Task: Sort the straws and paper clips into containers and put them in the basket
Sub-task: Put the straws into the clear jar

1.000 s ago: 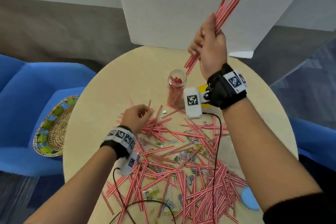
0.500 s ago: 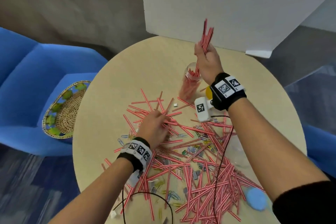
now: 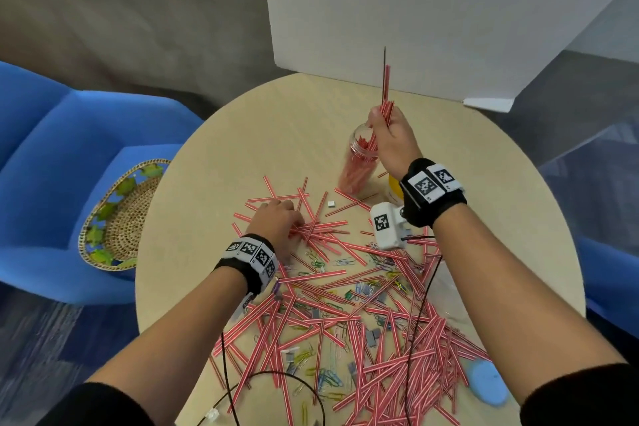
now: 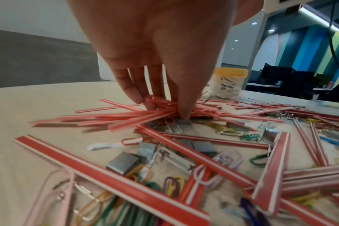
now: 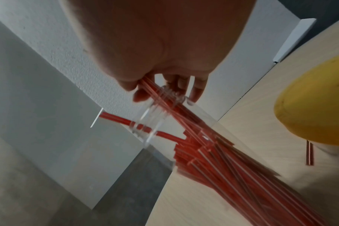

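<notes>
Red-and-white striped straws (image 3: 349,308) and coloured paper clips (image 3: 328,377) lie scattered over the round table (image 3: 214,156). My right hand (image 3: 383,128) grips a bundle of straws (image 3: 385,86) upright, with their lower ends inside the clear jar (image 3: 359,162), which holds several more straws. In the right wrist view the fingers (image 5: 135,91) pinch the bundle (image 5: 161,94) at the jar's mouth (image 5: 151,122). My left hand (image 3: 276,218) presses down on a bunch of loose straws (image 3: 318,232); in the left wrist view its fingers and thumb (image 4: 184,107) pinch that bunch (image 4: 126,116) together.
A woven basket (image 3: 117,218) sits on a blue chair (image 3: 52,156) left of the table. A yellow-lidded container (image 4: 228,82) stands beside the jar. A blue lid (image 3: 487,380) lies at the table's near right. A white board (image 3: 415,10) stands behind. Black cables (image 3: 276,377) cross the straws.
My right hand has come down from high above the table and lowered its straw bundle into the jar. The left hand has shifted slightly and gathered loose straws beneath it.
</notes>
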Motion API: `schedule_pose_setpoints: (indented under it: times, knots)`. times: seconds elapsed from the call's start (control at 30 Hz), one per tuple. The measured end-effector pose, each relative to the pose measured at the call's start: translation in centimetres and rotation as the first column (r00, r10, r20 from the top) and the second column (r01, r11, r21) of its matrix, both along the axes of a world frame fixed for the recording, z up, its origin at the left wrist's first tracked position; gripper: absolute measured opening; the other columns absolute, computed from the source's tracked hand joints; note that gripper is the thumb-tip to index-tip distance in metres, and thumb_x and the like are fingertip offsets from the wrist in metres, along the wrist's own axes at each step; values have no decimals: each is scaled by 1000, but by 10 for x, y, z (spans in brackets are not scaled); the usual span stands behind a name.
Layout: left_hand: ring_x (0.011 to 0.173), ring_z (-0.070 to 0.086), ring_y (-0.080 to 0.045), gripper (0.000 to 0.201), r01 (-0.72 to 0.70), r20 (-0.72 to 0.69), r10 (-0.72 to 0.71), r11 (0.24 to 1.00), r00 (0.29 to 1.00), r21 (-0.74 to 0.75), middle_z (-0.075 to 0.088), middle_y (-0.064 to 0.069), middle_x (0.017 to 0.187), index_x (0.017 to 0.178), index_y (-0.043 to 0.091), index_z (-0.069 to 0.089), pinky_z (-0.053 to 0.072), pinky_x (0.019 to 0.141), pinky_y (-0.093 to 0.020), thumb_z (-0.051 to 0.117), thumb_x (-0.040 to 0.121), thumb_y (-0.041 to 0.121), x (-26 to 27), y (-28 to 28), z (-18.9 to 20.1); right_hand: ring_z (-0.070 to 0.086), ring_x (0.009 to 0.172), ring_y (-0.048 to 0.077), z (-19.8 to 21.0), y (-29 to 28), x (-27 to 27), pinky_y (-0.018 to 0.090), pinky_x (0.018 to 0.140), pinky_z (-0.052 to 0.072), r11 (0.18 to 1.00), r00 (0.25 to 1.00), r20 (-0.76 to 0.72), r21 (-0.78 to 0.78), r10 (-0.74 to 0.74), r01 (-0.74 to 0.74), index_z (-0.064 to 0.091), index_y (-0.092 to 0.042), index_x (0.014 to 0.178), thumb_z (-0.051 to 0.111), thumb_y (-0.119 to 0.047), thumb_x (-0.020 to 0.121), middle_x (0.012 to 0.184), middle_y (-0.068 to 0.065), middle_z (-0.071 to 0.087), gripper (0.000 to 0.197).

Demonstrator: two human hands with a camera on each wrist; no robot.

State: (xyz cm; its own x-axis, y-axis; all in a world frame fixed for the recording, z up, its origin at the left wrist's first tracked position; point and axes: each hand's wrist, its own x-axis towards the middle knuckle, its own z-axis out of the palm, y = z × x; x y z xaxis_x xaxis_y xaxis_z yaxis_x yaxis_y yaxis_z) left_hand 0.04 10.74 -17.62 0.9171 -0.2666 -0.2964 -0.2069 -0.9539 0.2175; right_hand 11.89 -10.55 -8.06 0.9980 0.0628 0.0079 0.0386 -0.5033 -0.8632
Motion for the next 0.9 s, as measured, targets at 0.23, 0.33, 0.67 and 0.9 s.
schedule_pose_setpoints:
  times: [0.23, 0.33, 0.67, 0.9]
  knots:
    - [95, 59, -20, 18, 32, -36, -34, 997, 999, -63, 65, 0, 100, 105, 17, 68, 48, 85, -31, 63, 92, 29, 6, 2, -2, 55, 109, 19, -5, -8, -1, 38, 100, 46, 996, 995, -39, -8, 90, -90, 60, -27, 98, 57, -36, 96, 114, 3, 54, 10]
    - [91, 59, -20, 15, 23, -62, -29, 995, 998, -98, 61, -2, 102, 104, 14, 63, 49, 82, -30, 61, 94, 24, 8, 4, -1, 55, 112, 14, -2, -14, -7, 34, 97, 45, 997, 999, 18, 64, 51, -52, 61, -32, 95, 58, -37, 95, 116, 3, 59, 6]
    - [73, 59, -27, 20, -40, -131, 20, 988, 991, -151, 62, -6, 86, 108, 16, 41, 55, 71, -41, 46, 95, 1, 10, 3, 14, 46, 118, 12, 10, -17, -12, 29, 100, 38, 981, 973, 154, -123, 171, -152, 61, -39, 125, 70, -51, 82, 123, -8, 48, 45]
    - [78, 59, -28, 24, -52, -138, 37, 993, 990, -105, 62, -6, 86, 118, 16, 48, 48, 71, -36, 33, 99, 17, 9, 3, 22, 46, 86, 10, 40, 3, 6, 30, 86, 40, 908, 924, 275, -393, 264, -143, 75, -26, 99, 67, -39, 89, 87, -6, 60, 18]
